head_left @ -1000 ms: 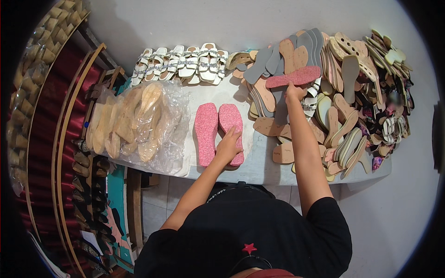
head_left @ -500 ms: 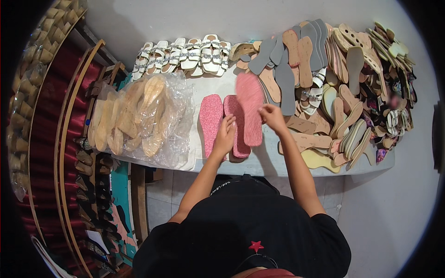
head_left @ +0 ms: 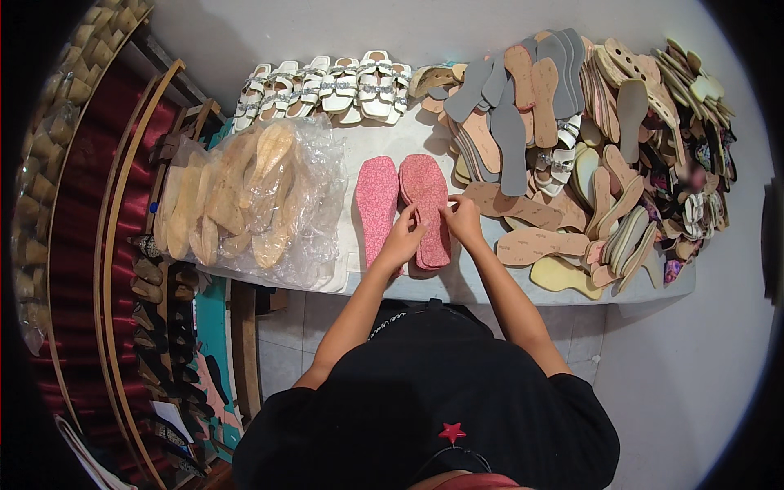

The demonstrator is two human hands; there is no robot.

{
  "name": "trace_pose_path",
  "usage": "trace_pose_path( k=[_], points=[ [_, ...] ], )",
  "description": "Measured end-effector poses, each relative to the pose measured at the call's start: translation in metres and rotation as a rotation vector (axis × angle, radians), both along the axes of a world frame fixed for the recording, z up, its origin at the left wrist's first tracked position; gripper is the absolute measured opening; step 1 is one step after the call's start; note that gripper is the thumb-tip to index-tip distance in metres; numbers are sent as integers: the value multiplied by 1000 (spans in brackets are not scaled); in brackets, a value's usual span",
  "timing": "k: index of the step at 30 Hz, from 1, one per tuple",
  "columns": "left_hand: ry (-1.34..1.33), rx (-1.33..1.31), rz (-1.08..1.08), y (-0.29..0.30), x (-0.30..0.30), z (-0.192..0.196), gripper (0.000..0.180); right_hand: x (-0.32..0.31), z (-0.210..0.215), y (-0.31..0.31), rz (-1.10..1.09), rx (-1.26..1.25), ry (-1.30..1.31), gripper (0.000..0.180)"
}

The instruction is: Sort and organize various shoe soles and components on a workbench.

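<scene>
Two stacks of pink speckled insoles lie side by side on the white table (head_left: 359, 151). The right stack (head_left: 425, 204) is thicker; the left stack (head_left: 377, 204) lies beside it. My left hand (head_left: 406, 237) rests on the near part of the insoles, fingers on the gap between the stacks. My right hand (head_left: 462, 219) touches the right edge of the right stack, fingers pinching its side.
A clear plastic bag of tan soles (head_left: 249, 196) lies at the left. White strapped sandals (head_left: 327, 86) line the far edge. A big heap of grey, brown and tan insoles (head_left: 563, 147) covers the right. Shelves with dark shoes (head_left: 159, 327) stand at the left.
My right hand took a pink insole from the heap at the right, carried it left and laid it on the right pink stack. My left hand stayed on the pink insoles.
</scene>
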State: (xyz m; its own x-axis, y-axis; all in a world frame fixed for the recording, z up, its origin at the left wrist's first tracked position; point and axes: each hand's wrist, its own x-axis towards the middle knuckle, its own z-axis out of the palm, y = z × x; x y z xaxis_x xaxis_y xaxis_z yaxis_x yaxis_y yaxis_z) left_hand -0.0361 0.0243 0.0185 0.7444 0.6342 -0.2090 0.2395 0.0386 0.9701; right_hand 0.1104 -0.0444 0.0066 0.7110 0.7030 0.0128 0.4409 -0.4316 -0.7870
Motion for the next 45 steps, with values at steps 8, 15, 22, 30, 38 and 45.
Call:
trace_pose_path(
  k=[8, 15, 22, 30, 38, 45],
  points=[
    [-15, -23, -12, -2, -1, 5, 53, -4, 5, -1, 41, -26, 19, 35],
    [-39, -80, -12, -6, 0, 16, 52, -9, 8, -3, 100, -46, 18, 45],
    [37, 9, -8, -9, 3, 18, 52, -14, 8, -7, 116, -150, -12, 51],
    [180, 863, -175, 5, 38, 16, 57, 26, 27, -4, 18, -78, -170, 48],
    [569, 831, -340, -3, 48, 38, 82, 170, 101, -1, -542, -185, -789, 53],
    [543, 848, -374, 1, 47, 37, 84, 206, 91, 28, -414, -320, -1029, 38]
  ],
)
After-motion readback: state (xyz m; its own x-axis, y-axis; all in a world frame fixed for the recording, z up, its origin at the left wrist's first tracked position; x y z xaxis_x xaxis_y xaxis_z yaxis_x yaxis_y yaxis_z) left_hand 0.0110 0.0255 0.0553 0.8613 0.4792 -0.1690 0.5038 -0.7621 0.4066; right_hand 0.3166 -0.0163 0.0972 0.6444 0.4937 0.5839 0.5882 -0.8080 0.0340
